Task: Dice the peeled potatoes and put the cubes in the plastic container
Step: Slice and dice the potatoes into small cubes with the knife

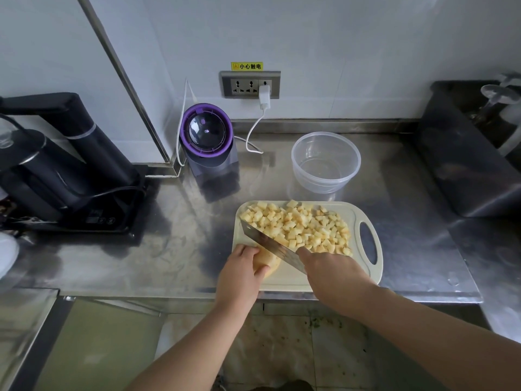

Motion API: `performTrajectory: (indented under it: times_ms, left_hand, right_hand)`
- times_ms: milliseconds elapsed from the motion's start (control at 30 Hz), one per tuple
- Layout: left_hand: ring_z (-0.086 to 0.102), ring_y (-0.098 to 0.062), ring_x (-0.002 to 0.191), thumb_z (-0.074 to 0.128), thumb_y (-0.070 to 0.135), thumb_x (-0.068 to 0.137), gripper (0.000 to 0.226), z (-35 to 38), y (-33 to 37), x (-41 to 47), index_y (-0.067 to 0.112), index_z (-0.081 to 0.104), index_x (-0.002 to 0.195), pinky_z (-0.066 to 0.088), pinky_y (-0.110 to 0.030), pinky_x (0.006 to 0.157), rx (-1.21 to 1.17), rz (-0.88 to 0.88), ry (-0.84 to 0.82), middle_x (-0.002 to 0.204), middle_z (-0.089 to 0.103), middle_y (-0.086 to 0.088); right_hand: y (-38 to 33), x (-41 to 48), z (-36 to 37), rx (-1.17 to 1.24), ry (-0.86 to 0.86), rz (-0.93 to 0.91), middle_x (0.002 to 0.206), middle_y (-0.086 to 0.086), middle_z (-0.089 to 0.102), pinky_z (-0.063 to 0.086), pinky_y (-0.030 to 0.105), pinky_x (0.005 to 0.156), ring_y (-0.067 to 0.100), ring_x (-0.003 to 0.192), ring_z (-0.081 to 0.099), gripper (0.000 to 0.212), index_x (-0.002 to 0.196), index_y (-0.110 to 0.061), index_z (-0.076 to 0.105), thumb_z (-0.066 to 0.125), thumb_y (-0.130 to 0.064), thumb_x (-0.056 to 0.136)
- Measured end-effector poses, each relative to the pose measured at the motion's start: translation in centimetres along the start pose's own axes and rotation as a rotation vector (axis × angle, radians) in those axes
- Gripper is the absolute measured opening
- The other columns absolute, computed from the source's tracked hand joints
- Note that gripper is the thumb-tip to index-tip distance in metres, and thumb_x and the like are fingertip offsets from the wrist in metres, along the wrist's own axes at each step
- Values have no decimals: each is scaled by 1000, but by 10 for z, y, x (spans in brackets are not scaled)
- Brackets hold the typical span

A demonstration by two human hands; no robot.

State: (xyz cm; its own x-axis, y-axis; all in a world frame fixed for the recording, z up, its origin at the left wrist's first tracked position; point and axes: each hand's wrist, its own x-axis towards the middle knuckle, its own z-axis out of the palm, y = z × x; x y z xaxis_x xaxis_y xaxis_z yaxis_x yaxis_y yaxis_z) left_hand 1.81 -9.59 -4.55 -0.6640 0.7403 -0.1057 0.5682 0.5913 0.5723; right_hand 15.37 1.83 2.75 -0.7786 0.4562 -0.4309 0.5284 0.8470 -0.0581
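Observation:
A pale cutting board [363, 266] lies on the steel counter. A heap of potato cubes [304, 227] covers its far half. At the board's near left, my left hand [239, 275] presses down on a peeled potato piece [272, 265]. My right hand [335, 275] grips the handle of a cleaver [270, 244], whose blade slants across the board between the potato piece and the cubes. The clear plastic container [326, 162] stands behind the board, with no cubes in it.
A purple-rimmed appliance [207, 142] stands at the back left, with a white cable running to a wall socket [250, 85]. A black kettle and dispenser [56, 162] sit on the far left. A dark steel bin [468, 153] is on the right. The counter edge runs just below the board.

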Motion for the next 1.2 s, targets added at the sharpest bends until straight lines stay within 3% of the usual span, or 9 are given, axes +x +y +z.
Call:
performTrajectory:
  times_ms: [333, 667, 900, 1033, 1200]
  left_hand:
    - [55, -14, 112, 63, 34, 91, 41, 0, -1, 1, 17, 57, 128, 47, -24, 92, 49, 16, -10, 132, 49, 6]
    - [53, -12, 113, 60, 36, 92, 41, -1, -2, 3, 17, 54, 128, 44, -22, 90, 58, 40, -44, 130, 47, 7]
    - [53, -13, 115, 60, 37, 92, 43, -2, 0, 1, 17, 52, 130, 43, -22, 90, 79, 31, -51, 131, 45, 7]
    - [53, -13, 115, 60, 38, 92, 44, -2, 2, 1, 16, 53, 129, 43, -22, 89, 84, 30, -39, 131, 46, 6]
    - [54, -15, 116, 60, 36, 93, 42, -3, 3, 0, 18, 53, 130, 46, -24, 90, 115, 11, -41, 137, 43, 6]
  right_hand:
    - [0, 4, 2, -6, -57, -56, 99, 1, 61, 59, 33, 74, 17, 80, 65, 49, 137, -19, 28, 52, -9, 96]
    - [-1, 29, 12, 97, -111, -85, 82, 2, 56, 53, 32, 64, 17, 72, 60, 38, 128, -21, 34, 43, -3, 96]
    - [-2, 23, 18, 97, -104, -68, 88, -1, 55, 56, 33, 72, 20, 81, 64, 40, 133, -20, 34, 43, -5, 97]
    - [6, 3, 23, 126, -118, -16, 116, 0, 61, 56, 35, 85, 20, 97, 65, 42, 138, -24, 32, 46, -12, 100]
    - [6, 1, 16, 148, -48, 5, 109, 2, 62, 57, 37, 81, 22, 87, 65, 43, 134, -22, 31, 46, -10, 97]
